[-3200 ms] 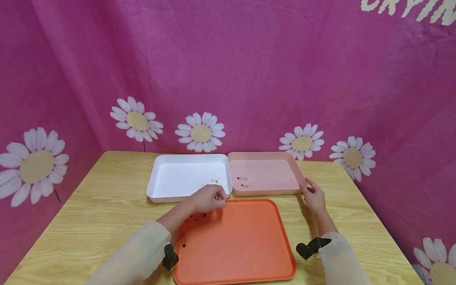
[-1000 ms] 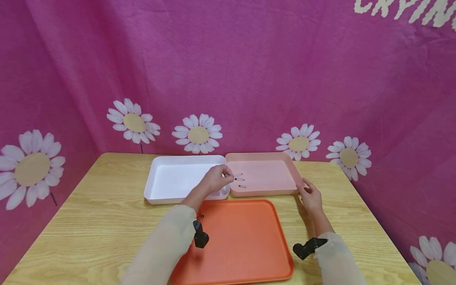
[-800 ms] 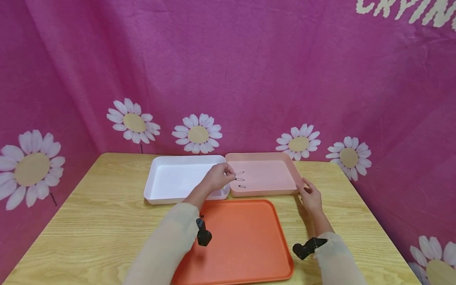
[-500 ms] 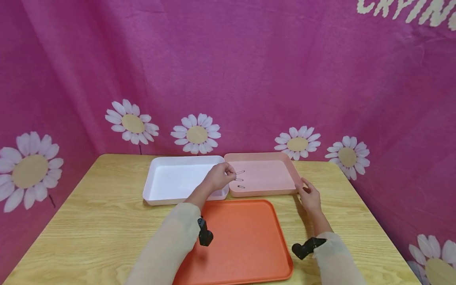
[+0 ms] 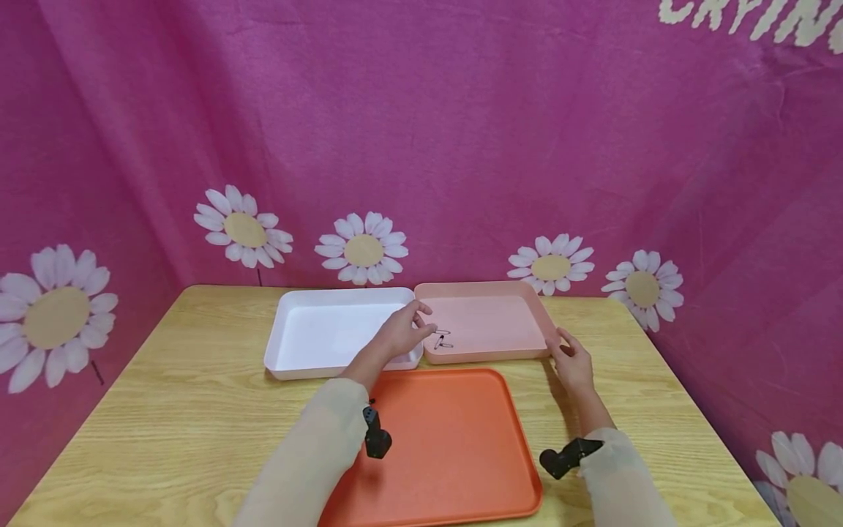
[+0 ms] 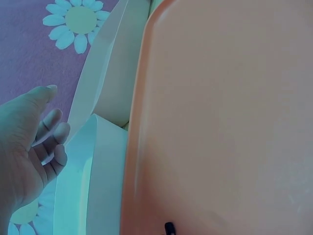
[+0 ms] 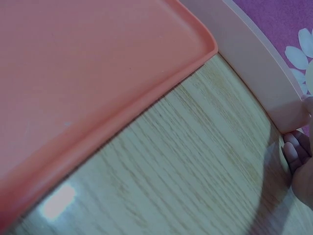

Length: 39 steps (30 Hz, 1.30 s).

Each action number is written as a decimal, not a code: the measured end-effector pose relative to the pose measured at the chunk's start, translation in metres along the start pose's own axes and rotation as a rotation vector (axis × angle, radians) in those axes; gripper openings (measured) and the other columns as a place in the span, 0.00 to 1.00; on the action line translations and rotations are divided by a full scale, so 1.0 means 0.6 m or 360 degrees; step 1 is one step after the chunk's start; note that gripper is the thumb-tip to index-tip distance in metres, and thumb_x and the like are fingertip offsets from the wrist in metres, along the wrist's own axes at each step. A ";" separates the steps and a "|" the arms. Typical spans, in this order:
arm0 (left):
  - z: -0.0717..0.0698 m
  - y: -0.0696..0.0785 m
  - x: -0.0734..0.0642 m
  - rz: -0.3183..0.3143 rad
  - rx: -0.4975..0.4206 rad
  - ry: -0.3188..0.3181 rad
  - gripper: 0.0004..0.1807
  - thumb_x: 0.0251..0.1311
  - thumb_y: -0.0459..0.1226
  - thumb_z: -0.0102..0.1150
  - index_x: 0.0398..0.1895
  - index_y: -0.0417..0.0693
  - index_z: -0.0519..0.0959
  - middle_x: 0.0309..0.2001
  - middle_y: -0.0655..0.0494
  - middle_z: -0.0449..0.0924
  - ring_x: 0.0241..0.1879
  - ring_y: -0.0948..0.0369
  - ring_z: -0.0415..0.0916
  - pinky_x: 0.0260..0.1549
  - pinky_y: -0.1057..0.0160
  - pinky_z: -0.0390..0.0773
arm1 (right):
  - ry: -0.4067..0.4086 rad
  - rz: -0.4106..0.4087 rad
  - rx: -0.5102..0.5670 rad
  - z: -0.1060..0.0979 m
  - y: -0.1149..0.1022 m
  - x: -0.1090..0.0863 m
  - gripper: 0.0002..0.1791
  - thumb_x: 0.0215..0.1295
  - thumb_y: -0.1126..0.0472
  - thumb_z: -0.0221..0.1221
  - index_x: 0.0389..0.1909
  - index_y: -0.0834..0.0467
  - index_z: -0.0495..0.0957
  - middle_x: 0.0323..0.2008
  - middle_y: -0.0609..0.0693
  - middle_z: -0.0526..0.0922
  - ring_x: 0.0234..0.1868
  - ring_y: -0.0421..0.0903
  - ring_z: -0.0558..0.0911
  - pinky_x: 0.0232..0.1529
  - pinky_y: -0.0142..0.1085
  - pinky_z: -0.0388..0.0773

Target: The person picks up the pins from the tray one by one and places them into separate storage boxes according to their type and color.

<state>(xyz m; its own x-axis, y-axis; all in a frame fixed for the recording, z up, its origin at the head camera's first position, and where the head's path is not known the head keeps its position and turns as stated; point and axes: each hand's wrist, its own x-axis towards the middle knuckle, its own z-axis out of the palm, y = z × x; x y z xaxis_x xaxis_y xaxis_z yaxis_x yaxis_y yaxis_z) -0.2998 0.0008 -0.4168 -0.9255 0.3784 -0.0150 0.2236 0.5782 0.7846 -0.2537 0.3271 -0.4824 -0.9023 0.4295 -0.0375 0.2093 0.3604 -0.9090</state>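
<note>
My left hand [image 5: 399, 331] hovers over the seam between the white tray and the pink tray, fingers spread and holding nothing; the left wrist view shows the same hand [image 6: 29, 142] loosely extended. Just past its fingertips, several dark safety pins [image 5: 448, 345] lie at the left end of the pink tray [image 5: 494, 318]. My right hand [image 5: 574, 368] grips that tray's near right corner. In the right wrist view, the fingers of that hand [image 7: 301, 152] curl at the corner's outside. My left hand and arm cover part of the white tray [image 5: 323, 333].
A flat orange tray [image 5: 454, 446] lies nearest me on the wooden table [image 5: 151, 410]. The black end of a safety pin [image 6: 169, 228] shows on it in the left wrist view; my left arm hides that side in the head view. A flowered pink cloth [image 5: 448, 146] hangs behind.
My left hand went from above the orange tray to the pink tray with a safety pin, then let it go. The pin now rests beside the others. My right hand has stayed put.
</note>
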 end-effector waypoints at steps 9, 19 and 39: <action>-0.007 -0.007 -0.006 0.0026 0.0033 0.0029 0.17 0.61 0.42 0.57 0.51 0.46 0.72 0.33 0.53 0.74 0.28 0.61 0.67 0.29 0.68 0.67 | 0.0014 -0.0004 -0.0018 0.000 -0.001 -0.003 0.31 0.68 0.48 0.51 0.69 0.55 0.60 0.58 0.64 0.69 0.48 0.43 0.69 0.31 0.16 0.66; -0.021 -0.013 -0.018 0.0022 0.0084 0.0028 0.16 0.61 0.44 0.57 0.49 0.48 0.74 0.33 0.53 0.74 0.27 0.61 0.67 0.27 0.68 0.67 | -0.0032 0.0037 0.0010 -0.001 -0.007 -0.007 0.32 0.68 0.47 0.50 0.70 0.55 0.58 0.63 0.64 0.65 0.53 0.49 0.68 0.31 0.15 0.65; -0.068 -0.041 -0.075 0.0095 0.0441 -0.0108 0.13 0.60 0.44 0.59 0.45 0.49 0.76 0.32 0.57 0.75 0.30 0.62 0.68 0.34 0.65 0.70 | -0.0036 0.0027 -0.0014 -0.001 -0.002 -0.001 0.33 0.68 0.46 0.50 0.70 0.55 0.57 0.63 0.65 0.64 0.56 0.51 0.68 0.31 0.15 0.64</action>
<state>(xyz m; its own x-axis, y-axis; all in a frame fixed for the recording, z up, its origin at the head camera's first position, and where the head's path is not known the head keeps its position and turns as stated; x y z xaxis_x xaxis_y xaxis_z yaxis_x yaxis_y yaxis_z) -0.2763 -0.0598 -0.4101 -0.8879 0.4595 -0.0227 0.3604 0.7254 0.5865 -0.2531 0.3271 -0.4810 -0.9068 0.4170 -0.0622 0.2278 0.3605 -0.9045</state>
